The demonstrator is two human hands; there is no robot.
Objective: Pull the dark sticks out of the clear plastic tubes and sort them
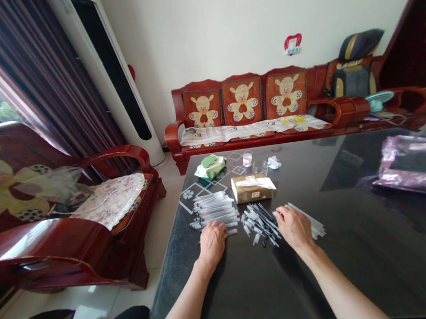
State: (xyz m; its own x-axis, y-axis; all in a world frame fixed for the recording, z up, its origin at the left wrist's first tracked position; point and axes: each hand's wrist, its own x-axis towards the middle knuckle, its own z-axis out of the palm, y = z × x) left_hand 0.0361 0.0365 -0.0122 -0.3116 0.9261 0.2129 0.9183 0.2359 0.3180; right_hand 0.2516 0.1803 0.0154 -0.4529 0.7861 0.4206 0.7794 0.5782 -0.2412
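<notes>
Several translucent pen barrels [215,206] lie side by side in a stack on the dark table. My left hand [212,241] is at the near edge of this stack, fingers curled over a single barrel [231,232] whose end sticks out to the right. To the right is a loose heap of small pen parts [260,223], with whitish caps and thin black sticks. My right hand [296,227] is at the heap's right side, thumb and fingers pinched together; what they hold is hidden. More clear barrels [312,221] lie beside and partly behind that hand.
Behind the heap stands a tissue box [255,193]. Farther back are a green wipes pack [211,166], a small cup [247,160] and crumpled tissue [274,162]. A purple plastic bag [393,176] lies at the table's right. Wooden sofas [252,143] stand beyond and at left.
</notes>
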